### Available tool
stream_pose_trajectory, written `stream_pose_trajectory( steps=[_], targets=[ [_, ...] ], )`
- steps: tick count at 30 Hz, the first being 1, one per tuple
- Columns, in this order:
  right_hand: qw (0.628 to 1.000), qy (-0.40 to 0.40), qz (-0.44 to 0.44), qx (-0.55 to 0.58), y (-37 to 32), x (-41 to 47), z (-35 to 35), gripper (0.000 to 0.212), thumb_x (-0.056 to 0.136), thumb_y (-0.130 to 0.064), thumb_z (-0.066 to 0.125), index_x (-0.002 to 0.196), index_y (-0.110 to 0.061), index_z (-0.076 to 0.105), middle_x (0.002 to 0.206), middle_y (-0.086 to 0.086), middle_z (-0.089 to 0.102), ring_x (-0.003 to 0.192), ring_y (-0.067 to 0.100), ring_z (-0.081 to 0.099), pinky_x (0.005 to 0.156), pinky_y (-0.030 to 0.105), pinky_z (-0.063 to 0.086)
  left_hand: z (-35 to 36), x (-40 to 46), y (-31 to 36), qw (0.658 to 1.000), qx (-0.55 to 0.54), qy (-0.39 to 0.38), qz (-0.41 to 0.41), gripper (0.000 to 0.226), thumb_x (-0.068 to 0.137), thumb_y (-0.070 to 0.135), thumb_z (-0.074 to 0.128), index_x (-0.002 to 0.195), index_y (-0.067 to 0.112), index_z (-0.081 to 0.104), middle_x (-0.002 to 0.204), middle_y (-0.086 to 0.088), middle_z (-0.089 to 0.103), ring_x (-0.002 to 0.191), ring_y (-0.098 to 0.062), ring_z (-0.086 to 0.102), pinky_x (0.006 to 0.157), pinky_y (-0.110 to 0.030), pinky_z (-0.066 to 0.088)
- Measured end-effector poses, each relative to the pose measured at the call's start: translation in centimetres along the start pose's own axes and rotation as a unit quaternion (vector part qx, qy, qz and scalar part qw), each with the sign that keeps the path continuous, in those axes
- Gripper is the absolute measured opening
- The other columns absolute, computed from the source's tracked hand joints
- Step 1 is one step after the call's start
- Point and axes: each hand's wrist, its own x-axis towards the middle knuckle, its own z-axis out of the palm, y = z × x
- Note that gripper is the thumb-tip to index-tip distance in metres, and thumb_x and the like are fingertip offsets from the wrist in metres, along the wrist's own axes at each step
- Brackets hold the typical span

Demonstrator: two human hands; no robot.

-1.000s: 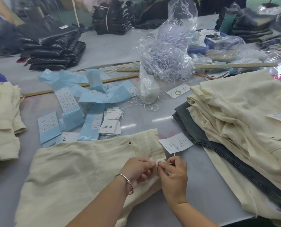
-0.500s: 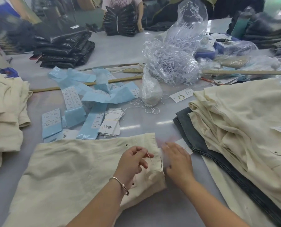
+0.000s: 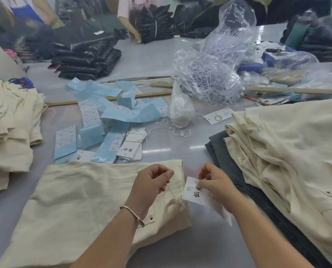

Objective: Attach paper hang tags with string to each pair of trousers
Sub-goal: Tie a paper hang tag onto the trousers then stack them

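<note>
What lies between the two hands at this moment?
In the head view, the waistband edge of the cream trousers and part of the white hang tag lie between the left hand and right hand; a thin string runs down from the left fingers.

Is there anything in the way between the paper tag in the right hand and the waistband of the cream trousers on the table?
Nothing visible. The right hand holds the hang tag right beside the cream trousers waistband, and the left hand pinches the string running down to it.
</note>
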Motion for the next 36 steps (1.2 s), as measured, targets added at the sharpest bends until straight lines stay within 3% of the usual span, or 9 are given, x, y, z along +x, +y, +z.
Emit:
stream_pose_trajectory(
  steps=[4, 7, 13, 18, 22, 29, 31, 34, 36],
  targets=[
    [0.988, 0.017, -0.055, -0.146, 2.2, -0.4, 1.8, 0.017, 0.072, -0.009, 0.078, 0.076, -0.016, 0.063, 0.093, -0.003, 0.058, 0.092, 0.014, 0.052, 0.083, 0.03, 0.041, 0.1, -0.5, -0.5, 0.999, 0.031, 0.007, 0.007, 0.01, 0.086, 0.005, 0.068, 0.077, 0.005, 0.067, 0.055, 0.006, 0.05, 0.049, -0.007, 0.04, 0.048, -0.014, 0.036],
    [0.97, 0.049, -0.108, -0.21, 3.7, -1.0, 2.6, 0.017, 0.075, -0.006, 0.071, 0.072, -0.022, 0.07, 0.088, -0.011, 0.057, 0.091, 0.006, 0.049, 0.077, 0.018, 0.037, -0.1, -0.8, -0.8, 0.999, 0.035, 0.025, 0.002, 0.009, 0.086, 0.005, 0.068, 0.077, 0.003, 0.067, 0.054, 0.006, 0.05, 0.048, -0.008, 0.039, 0.048, -0.014, 0.035],
    [0.999, -0.03, -0.016, 0.023, 4.1, -2.2, 2.6, 0.022, 0.057, -0.014, 0.059, 0.076, -0.011, 0.071, 0.07, 0.001, 0.069, 0.062, 0.009, 0.057, 0.06, 0.023, 0.045, -0.4, -0.9, -1.1, 0.998, 0.041, 0.037, -0.003, 0.015, 0.087, 0.009, 0.068, 0.086, -0.007, 0.066, 0.056, 0.004, 0.05, 0.049, -0.007, 0.04, 0.048, -0.014, 0.036],
    [0.998, -0.055, -0.027, 0.017, 4.4, -2.4, 2.0, 0.014, 0.075, -0.01, 0.079, 0.067, -0.017, 0.071, 0.064, -0.004, 0.068, 0.059, 0.005, 0.057, 0.057, 0.018, 0.044, -0.7, -0.7, -1.0, 0.998, 0.033, 0.05, -0.003, 0.014, 0.087, 0.009, 0.068, 0.087, -0.005, 0.067, 0.056, 0.004, 0.05, 0.049, -0.007, 0.039, 0.048, -0.014, 0.036],
    [0.995, -0.015, -0.032, 0.093, 3.7, -2.2, 0.6, 0.019, 0.083, -0.006, 0.072, 0.066, -0.014, 0.075, 0.059, 0.006, 0.067, 0.054, 0.015, 0.055, 0.051, 0.021, 0.044, -0.8, -0.7, -1.1, 0.998, 0.03, 0.057, -0.008, 0.014, 0.087, 0.009, 0.068, 0.086, -0.005, 0.067, 0.055, 0.005, 0.05, 0.049, -0.007, 0.039, 0.047, -0.014, 0.035],
    [0.898, -0.055, -0.043, 0.435, 1.1, -1.8, -3.1, 0.008, 0.078, -0.015, 0.065, 0.077, -0.011, 0.071, 0.056, 0.005, 0.053, 0.054, 0.016, 0.049, 0.067, 0.026, 0.04, -0.7, -0.6, -1.3, 0.997, 0.027, 0.069, -0.018, 0.013, 0.088, 0.009, 0.067, 0.086, -0.005, 0.067, 0.054, 0.004, 0.047, 0.048, -0.008, 0.037, 0.047, -0.015, 0.034],
    [0.916, -0.049, -0.033, 0.398, 0.8, -1.6, -3.4, 0.008, 0.082, -0.014, 0.064, 0.078, -0.011, 0.07, 0.054, 0.005, 0.051, 0.051, 0.015, 0.044, 0.062, 0.025, 0.037, -0.7, -0.6, -1.3, 0.997, 0.026, 0.07, -0.018, 0.013, 0.088, 0.008, 0.067, 0.086, -0.004, 0.067, 0.055, 0.003, 0.047, 0.049, -0.009, 0.036, 0.047, -0.015, 0.033],
    [0.985, -0.005, -0.009, 0.17, 0.3, -0.4, -2.4, 0.012, 0.09, -0.011, 0.063, 0.08, -0.008, 0.07, 0.052, 0.003, 0.046, 0.049, 0.014, 0.038, 0.052, 0.021, 0.033, -0.9, -0.5, -1.3, 0.997, 0.022, 0.072, -0.018, 0.013, 0.088, 0.008, 0.067, 0.086, -0.006, 0.066, 0.055, 0.002, 0.046, 0.048, -0.008, 0.036, 0.046, -0.015, 0.033],
    [0.992, 0.022, -0.024, 0.125, -0.8, 0.3, -1.7, 0.011, 0.091, -0.008, 0.062, 0.087, -0.009, 0.072, 0.055, 0.003, 0.053, 0.053, 0.015, 0.044, 0.052, 0.018, 0.038, -0.9, -0.5, -1.3, 0.997, 0.024, 0.071, -0.02, 0.014, 0.088, 0.008, 0.067, 0.086, -0.006, 0.066, 0.055, 0.002, 0.046, 0.048, -0.008, 0.036, 0.046, -0.015, 0.032]
  ],
)
